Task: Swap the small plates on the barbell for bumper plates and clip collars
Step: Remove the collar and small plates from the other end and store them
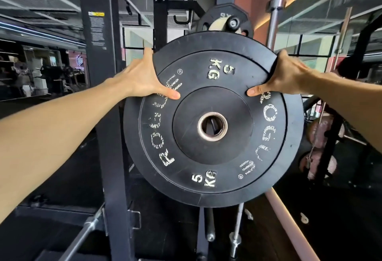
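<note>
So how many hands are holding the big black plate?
2. The left hand grips the bumper plate at its upper left edge, the right hand at its upper right edge.

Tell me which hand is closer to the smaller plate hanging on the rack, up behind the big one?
Right. The right hand grips the bumper plate's upper right edge, just below and right of the small plate. The left hand holds the upper left edge, farther away.

Black rack upright [103,99] carries the storage — a small black plate [224,15] hangs on a peg [233,22] up top. Below, dark floor [62,178], with a steel bar [82,234] lying on it left and a pale strip [289,225] running along it right.
</note>
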Demonstrator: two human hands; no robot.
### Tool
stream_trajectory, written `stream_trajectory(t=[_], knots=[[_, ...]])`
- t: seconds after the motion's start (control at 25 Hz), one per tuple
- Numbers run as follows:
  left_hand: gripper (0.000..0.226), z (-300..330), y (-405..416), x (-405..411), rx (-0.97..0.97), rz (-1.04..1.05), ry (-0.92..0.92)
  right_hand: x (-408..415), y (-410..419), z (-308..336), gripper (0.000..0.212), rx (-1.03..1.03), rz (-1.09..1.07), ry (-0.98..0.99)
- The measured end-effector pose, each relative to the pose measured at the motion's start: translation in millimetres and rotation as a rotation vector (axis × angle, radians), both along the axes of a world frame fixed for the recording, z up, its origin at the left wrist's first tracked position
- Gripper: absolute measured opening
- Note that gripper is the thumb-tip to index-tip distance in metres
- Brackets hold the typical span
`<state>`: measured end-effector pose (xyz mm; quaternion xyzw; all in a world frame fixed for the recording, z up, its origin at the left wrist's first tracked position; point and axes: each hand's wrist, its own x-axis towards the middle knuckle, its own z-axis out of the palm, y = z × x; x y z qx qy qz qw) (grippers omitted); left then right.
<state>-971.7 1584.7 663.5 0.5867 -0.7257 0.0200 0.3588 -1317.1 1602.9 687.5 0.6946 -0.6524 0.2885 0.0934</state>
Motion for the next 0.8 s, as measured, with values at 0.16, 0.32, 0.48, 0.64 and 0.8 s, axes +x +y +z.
stream_trajectory(t=[0.16,0.32,0.48,0.64,0.8], knots=[[0.131,1,-8,-42,-0.007,0.002,-0.024,-45,-10,-6,0.125,-0.014,0.024,-0.017],[0.127,-11,-36,-76,0.004,0.01,-0.035,-79,-34,-22,0.124,0.016,-0.006,-0.025],[0.117,-27,-72,-94,0.035,0.009,-0.03,-94,-68,-40,0.117,0.05,-0.019,-0.049],[0.112,-49,-117,-97,0.061,0.002,-0.038,-95,-118,-66,0.117,0.093,0.002,-0.073],[0.116,-61,-140,-81,0.105,0.046,-0.058,-82,-150,-84,0.12,0.123,0.041,-0.087]])
